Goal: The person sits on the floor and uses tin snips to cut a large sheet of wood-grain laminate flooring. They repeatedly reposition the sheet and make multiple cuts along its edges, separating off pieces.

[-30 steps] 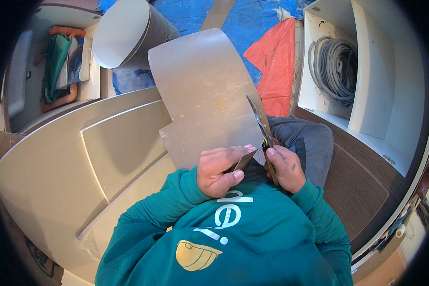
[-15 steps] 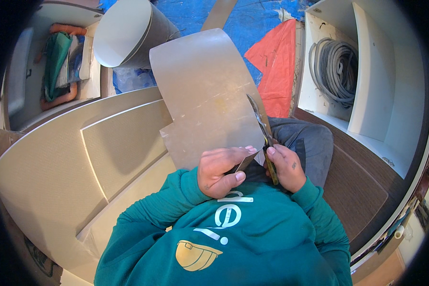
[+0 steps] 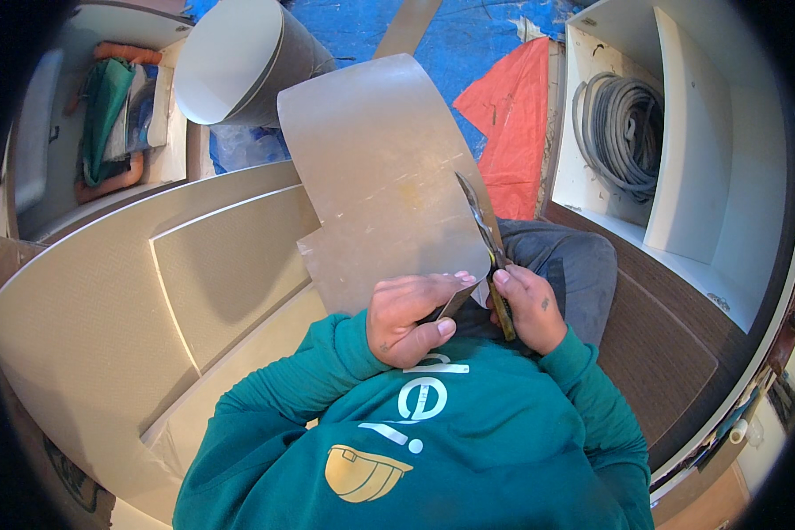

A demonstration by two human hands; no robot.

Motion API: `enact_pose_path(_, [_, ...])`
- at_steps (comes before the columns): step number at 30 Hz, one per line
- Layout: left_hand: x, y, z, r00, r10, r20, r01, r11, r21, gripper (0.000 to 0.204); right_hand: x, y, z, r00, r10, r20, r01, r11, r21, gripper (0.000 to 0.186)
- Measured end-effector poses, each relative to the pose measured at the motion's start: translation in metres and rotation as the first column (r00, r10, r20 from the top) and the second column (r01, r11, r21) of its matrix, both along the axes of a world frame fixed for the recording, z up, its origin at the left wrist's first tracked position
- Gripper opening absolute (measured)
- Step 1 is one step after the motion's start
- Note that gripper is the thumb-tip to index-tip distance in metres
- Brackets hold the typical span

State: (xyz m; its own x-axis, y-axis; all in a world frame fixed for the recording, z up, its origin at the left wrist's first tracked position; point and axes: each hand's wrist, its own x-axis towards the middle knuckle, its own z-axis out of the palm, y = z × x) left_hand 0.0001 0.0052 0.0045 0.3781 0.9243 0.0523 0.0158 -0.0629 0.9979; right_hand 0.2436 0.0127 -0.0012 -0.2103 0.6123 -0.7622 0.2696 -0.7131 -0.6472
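A curved, scuffed brown laminate sheet (image 3: pixel 380 159) stretches out in front of me, with a notch in its left edge. My left hand (image 3: pixel 412 320) grips the sheet's near edge, thumb below and fingers on top, where a corner of it bends up. In my right hand (image 3: pixel 534 309) is a pair of tin snips (image 3: pixel 483 225), the handles within my fingers. Their dark blades point away from me and lie along the right part of the sheet. Whether the blades are closed on the material is hard to see.
A rolled sheet (image 3: pixel 230 66) stands at the far left, over a blue tarp (image 3: pixel 362 31). Large beige panels (image 3: pixel 88 309) lie to my left. At right, a white cabinet (image 3: pixel 693 132) holds a coiled grey hose (image 3: pixel 623 132); a red sheet (image 3: pixel 511 124) lies beside it.
Hardly anything differs. The snips and my right hand have shifted very slightly; the sheet and my left hand stay in place.
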Motion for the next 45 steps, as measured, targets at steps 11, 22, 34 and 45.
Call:
enact_pose_path(11, [0.001, -0.002, -0.004, 1.000, 0.002, 0.020, -0.002, 1.000, 0.021, 0.042, -0.001, -0.001, 0.000, 0.998, -0.048, -0.032, 0.046, 0.998, -0.049, 0.041])
enact_pose_path(22, [0.001, -0.002, -0.004, 1.000, 0.002, 0.025, -0.003, 1.000, 0.012, 0.042, -0.002, 0.000, -0.001, 0.999, -0.020, -0.026, 0.018, 0.998, -0.054, 0.041])
enact_pose_path(34, [0.001, -0.002, -0.005, 1.000, 0.000, 0.016, 0.000, 1.000, 0.023, 0.041, -0.005, 0.003, -0.003, 0.997, -0.050, -0.057, 0.046, 0.996, -0.076, 0.041])
enact_pose_path(45, [0.001, -0.003, -0.006, 1.000, -0.005, 0.023, 0.005, 1.000, 0.012, 0.041, -0.003, 0.002, -0.005, 0.997, -0.047, -0.055, 0.042, 0.995, -0.092, 0.040])
